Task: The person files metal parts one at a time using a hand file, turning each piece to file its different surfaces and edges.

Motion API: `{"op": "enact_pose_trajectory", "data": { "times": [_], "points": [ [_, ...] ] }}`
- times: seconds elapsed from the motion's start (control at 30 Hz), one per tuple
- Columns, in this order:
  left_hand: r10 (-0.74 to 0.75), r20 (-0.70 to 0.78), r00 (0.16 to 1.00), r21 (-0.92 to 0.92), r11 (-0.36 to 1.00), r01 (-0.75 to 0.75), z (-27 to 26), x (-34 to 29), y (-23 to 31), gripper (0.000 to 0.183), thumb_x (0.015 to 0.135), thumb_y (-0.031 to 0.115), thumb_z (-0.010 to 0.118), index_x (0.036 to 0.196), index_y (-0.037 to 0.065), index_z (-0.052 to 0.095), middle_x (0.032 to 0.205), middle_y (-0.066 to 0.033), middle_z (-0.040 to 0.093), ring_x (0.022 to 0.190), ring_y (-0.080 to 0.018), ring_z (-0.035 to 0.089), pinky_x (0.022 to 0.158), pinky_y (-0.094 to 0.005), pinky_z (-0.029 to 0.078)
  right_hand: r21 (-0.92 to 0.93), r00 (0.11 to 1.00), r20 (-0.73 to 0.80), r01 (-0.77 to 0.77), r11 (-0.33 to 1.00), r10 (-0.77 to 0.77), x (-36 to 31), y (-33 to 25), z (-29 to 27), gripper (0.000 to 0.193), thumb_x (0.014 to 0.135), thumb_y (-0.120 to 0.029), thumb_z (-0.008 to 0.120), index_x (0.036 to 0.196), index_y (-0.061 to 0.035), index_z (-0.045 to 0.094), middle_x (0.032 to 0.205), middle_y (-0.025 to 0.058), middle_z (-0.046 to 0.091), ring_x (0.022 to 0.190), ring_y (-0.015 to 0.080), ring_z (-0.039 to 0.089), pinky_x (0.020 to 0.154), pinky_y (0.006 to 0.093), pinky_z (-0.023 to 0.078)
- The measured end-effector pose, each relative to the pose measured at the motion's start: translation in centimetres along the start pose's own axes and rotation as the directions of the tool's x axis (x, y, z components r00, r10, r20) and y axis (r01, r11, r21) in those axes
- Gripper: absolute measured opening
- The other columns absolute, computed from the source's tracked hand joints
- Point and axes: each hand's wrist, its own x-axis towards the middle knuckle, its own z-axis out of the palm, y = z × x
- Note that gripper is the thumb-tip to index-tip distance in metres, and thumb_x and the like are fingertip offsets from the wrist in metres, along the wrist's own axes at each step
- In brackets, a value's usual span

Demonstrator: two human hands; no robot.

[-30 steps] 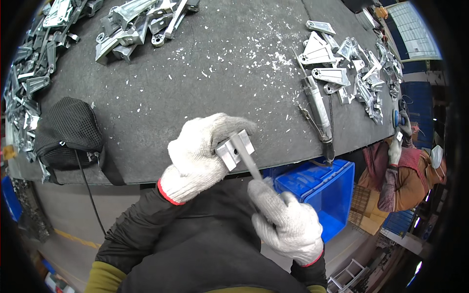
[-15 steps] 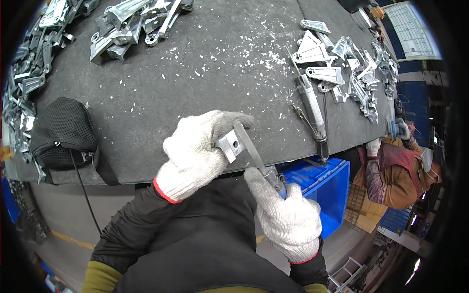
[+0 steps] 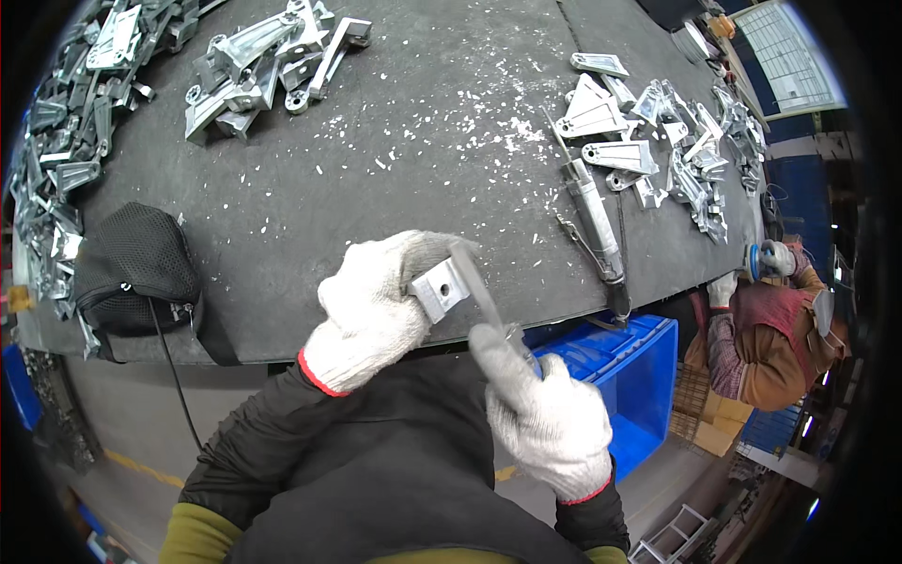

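Note:
My left hand [image 3: 371, 305], in a white knit glove with a red cuff, is closed around a small silver metal bracket [image 3: 438, 291] with a round hole in its face. My right hand [image 3: 552, 414], gloved alike, grips a file [image 3: 482, 287] and lays its index finger along the tool. The file's flat blade is smeared by motion and lies against or very close to the bracket's right edge; contact is hard to make out. Most of its handle is hidden in my fingers. Both hands are at the near edge of the dark workbench [image 3: 310, 216].
Metal castings lie in piles at the left [image 3: 70, 169], back [image 3: 268, 66] and right [image 3: 648, 132]. A pencil-shaped air tool [image 3: 594, 221] rests right of my hands. A black mesh pouch [image 3: 136, 268] sits left, a blue crate [image 3: 648, 376] below the edge. A co-worker [image 3: 775, 329] works at right.
The file has shifted slightly along the bracket's edge, with my right hand moving a little left. The bracket is tilted slightly differently. The whole view has shifted slightly.

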Motion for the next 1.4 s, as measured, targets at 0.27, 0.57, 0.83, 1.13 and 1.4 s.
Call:
{"op": "enact_pose_trajectory", "data": {
  "times": [0.27,0.57,0.83,1.13,1.4],
  "points": [
    [-0.063,-0.072,0.995,0.148,0.986,0.073,-1.1,2.1,1.5,0.038,0.088,0.003,0.07,0.126,0.007,0.067,0.106,-0.0056,0.075,0.099,-0.0129,0.07,0.086,-0.0297,0.055,0.25,0.978,0.106,-0.202,0.947,0.181,3.7,2.3,-1.4,0.088,0.082,-0.039,0.076,0.159,-0.023,0.037,0.094,0.0265,0.065,0.08,0.045,0.069,0.076,0.0499,0.057],
    [-0.103,0.12,0.987,0.759,0.651,-0.024,5.1,17.2,10.0,0.027,0.092,0.024,0.064,0.116,0.013,0.067,0.116,-0.0155,0.069,0.108,-0.0364,0.07,0.092,-0.0488,0.055,0.398,0.99,0.107,-0.126,0.909,0.091,5.8,4.1,-0.4,0.09,0.086,-0.045,0.07,0.162,-0.0268,0.026,0.134,0.0331,0.06,0.112,0.0534,0.064,0.097,0.054,0.054],
    [0.111,-0.045,0.993,0.955,0.296,0.01,0.6,19.6,7.9,0.042,0.094,0.022,0.056,0.135,0.016,0.059,0.129,-0.015,0.063,0.118,-0.0344,0.063,0.1,-0.0426,0.053,0.534,0.991,0.032,-0.13,0.836,0.133,6.1,4.6,-0.4,0.097,0.081,-0.037,0.08,0.161,-0.011,0.032,0.133,0.0274,0.064,0.121,0.0431,0.064,0.1,0.0439,0.052],
    [0.38,-0.315,0.87,0.916,0.361,0.174,-8.2,15.8,0.4,0.031,0.082,0.008,0.073,0.11,0.015,0.062,0.142,-0.0076,0.058,0.14,-0.0338,0.047,0.117,-0.0518,0.039,0.584,0.993,0.036,-0.111,0.804,0.111,6.4,5.9,1.7,0.091,0.085,-0.043,0.073,0.161,-0.0176,0.031,0.142,0.0239,0.059,0.125,0.0404,0.063,0.103,0.0436,0.052],
    [0.446,-0.272,0.853,-0.151,0.856,-0.495,-4.4,4.4,3.8,0.042,0.079,-0.016,0.07,0.107,0.006,0.048,0.113,-0.0164,0.07,0.106,-0.0178,0.066,0.089,-0.032,0.055,0.826,0.989,-0.056,-0.032,0.563,0.139,5.9,4.4,1.7,0.092,0.079,-0.009,0.077,0.161,-0.0075,0.035,0.154,0.018,0.05,0.14,0.0244,0.048,0.115,0.033,0.04]
  ]
}}
